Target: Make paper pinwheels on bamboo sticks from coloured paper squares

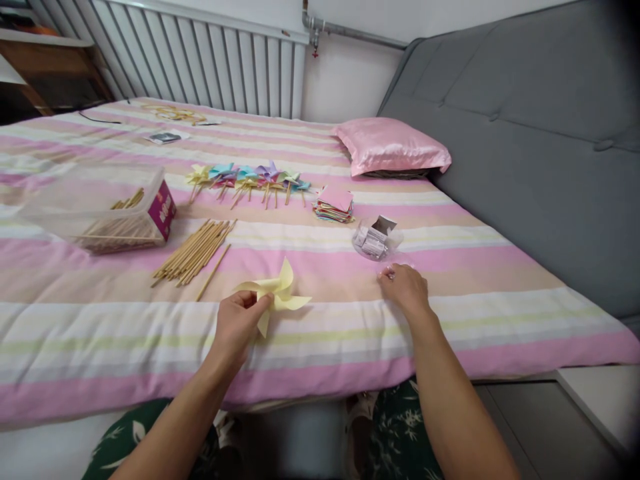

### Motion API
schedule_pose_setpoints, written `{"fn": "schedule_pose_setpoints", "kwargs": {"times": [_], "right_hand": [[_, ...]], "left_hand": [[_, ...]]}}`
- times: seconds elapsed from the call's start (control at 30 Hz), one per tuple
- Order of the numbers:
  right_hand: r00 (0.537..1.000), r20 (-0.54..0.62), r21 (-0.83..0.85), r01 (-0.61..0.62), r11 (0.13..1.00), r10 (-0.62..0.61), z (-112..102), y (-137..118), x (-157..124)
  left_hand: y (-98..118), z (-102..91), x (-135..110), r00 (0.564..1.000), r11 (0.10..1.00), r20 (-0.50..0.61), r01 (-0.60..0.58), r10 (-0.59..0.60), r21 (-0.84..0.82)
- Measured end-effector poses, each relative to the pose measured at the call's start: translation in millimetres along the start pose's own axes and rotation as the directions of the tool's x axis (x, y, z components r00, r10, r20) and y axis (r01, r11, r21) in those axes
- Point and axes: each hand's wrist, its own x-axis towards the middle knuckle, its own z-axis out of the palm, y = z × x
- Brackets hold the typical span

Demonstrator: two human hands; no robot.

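Note:
Between the thumb and fingers of my left hand point(240, 320) is a pale yellow paper pinwheel point(284, 287), its blades folded in and no stick visible on it. My right hand point(405, 287) rests low over the bedspread, fingertips pinched together; what they hold, if anything, is too small to make out. Just beyond it lies a small clear plastic container point(373, 241) with packets inside. A bundle of thin wooden sticks point(193, 257) lies beyond my left hand, with a single stick point(213, 273) apart from it.
A clear plastic box point(163, 207) holding more sticks stands at the left. Finished pinwheels point(250, 177) lie in a row farther back, beside a stack of coloured paper squares point(334, 203). A pink pillow point(393, 147) sits against the grey headboard point(515, 133).

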Motion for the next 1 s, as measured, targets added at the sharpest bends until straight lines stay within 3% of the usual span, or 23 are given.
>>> {"fn": "schedule_pose_setpoints", "kwargs": {"times": [0.2, 0.67, 1.0], "right_hand": [[0.996, 0.082, 0.016, -0.032, 0.999, 0.030, -0.6, 0.7, -1.8], [1.000, 0.030, -0.060, 0.008, 0.998, -0.007, 4.0, 1.4, -0.2], [0.993, 0.115, -0.071, -0.002, 0.997, 0.010, 0.4, -0.3, -1.2]], "left_hand": [[-0.5, 0.6, 0.5, 1.000, 1.000, 0.003, 0.007, -0.007, -0.007], [4.7, 1.9, -4.0, 1.000, 0.999, -0.002, 0.006, -0.006, -0.041], [3.5, 2.1, -2.8, 1.000, 1.000, -0.007, -0.001, 0.001, -0.031]]}}
